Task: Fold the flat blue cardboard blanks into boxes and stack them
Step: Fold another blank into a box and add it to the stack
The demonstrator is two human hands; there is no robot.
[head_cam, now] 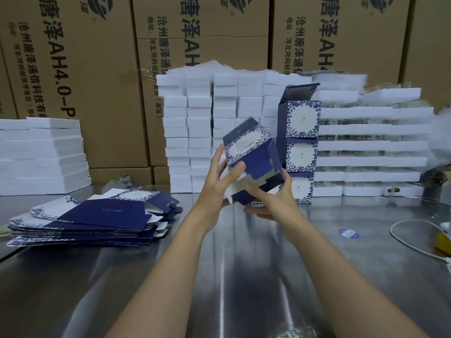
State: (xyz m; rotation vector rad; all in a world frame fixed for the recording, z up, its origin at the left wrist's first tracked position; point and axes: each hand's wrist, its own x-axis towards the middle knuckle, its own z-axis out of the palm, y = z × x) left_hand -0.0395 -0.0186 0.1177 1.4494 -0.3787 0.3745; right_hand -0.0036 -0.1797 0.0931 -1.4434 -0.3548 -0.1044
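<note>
A half-formed blue box (pixel 251 154) with a white floral-framed panel is held tilted above the steel table (pixel 219 276). My left hand (pixel 219 179) grips its left side, thumb on the blue face. My right hand (pixel 273 198) holds the lower right corner, fingers curled under the bottom flaps. A pile of flat blue blanks (pixel 92 220) lies on the table to the left. Behind the held box rises a stack of three folded blue boxes (pixel 301 147), the top one with its lid flap standing open.
White foam blocks (pixel 202 132) are stacked in columns at the back, more at the left (pixel 41 154), with foam trays (pixel 371 142) to the right. Brown cartons (pixel 80 69) form the wall behind. A white cable (pixel 410 242) and a blue sticker (pixel 348 233) lie on the right.
</note>
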